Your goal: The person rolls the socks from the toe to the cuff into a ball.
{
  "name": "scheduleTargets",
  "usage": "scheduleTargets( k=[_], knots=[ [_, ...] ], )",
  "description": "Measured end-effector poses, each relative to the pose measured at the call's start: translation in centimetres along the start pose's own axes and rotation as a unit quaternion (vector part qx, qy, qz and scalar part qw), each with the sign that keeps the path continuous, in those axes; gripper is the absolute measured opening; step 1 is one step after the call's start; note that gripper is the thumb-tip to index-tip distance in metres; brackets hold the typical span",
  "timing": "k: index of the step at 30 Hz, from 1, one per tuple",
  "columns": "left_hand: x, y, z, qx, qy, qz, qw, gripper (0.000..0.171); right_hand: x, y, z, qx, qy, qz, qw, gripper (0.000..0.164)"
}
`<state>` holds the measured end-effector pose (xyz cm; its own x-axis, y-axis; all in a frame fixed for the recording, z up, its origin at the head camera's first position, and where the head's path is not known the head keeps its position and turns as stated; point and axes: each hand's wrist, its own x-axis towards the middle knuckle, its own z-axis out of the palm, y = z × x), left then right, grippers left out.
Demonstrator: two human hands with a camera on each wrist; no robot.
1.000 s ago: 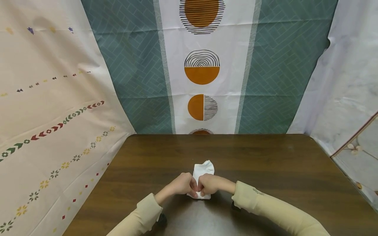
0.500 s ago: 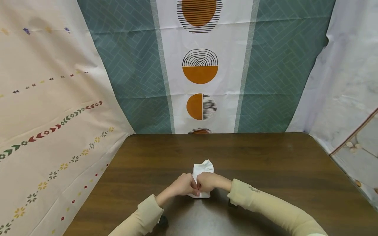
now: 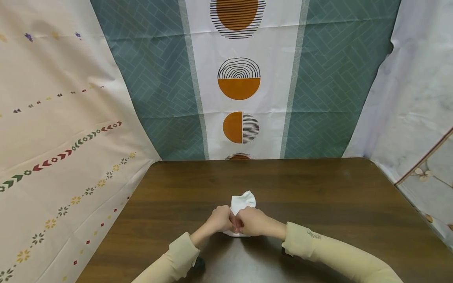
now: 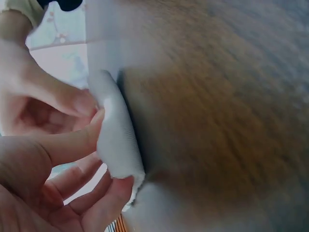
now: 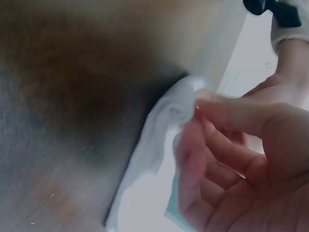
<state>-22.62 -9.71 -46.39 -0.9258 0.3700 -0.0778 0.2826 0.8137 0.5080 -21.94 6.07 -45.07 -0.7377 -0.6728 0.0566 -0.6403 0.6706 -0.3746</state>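
Note:
A white knit sock [image 3: 243, 201] lies flat on the table, its near end rolled up beneath both hands. My left hand [image 3: 223, 219] pinches the left part of the roll. On the right part, my right hand [image 3: 253, 221] does the same, and the two hands meet over the sock. In the left wrist view, the left thumb and fingers grip the ribbed roll of the sock [image 4: 118, 140], the right thumb close beside. The right wrist view has the coiled end of the sock [image 5: 178, 106] between the right thumb and fingers. Hands hide the sock's middle.
The dark wooden table [image 3: 301, 188] extends around the sock. Behind it hangs a green and white cloth [image 3: 318, 98] with orange circles. A cream patterned cloth [image 3: 70, 157] borders the left, a pale marbled one [image 3: 421, 98] the right.
My right wrist and sleeve have shifted slightly right and down. Less white fabric shows in front of the hands. Both hands still hold the roll, and the head view has drifted a little.

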Motion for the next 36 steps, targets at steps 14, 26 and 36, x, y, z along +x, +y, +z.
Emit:
scheduleTargets(
  k=[14, 26, 36],
  knots=[
    [0.1, 0.0, 0.3, -0.028, -0.002, -0.007, 0.9996, 0.017, -0.8, 0.3, 0.3, -0.043, 0.002, -0.062, 0.997, 0.020],
    [0.0, 0.4, -0.1, -0.024, 0.002, 0.053, 0.9983, 0.014, 0.2, 0.9, 0.1, -0.029, -0.004, -0.058, 0.998, 0.014],
    [-1.8, 1.5, 0.6, 0.057, 0.046, 0.104, 0.9919, 0.012, 1.1, 1.4, -0.1, 0.078, -0.056, 0.017, 0.995, 0.017]
  ],
)
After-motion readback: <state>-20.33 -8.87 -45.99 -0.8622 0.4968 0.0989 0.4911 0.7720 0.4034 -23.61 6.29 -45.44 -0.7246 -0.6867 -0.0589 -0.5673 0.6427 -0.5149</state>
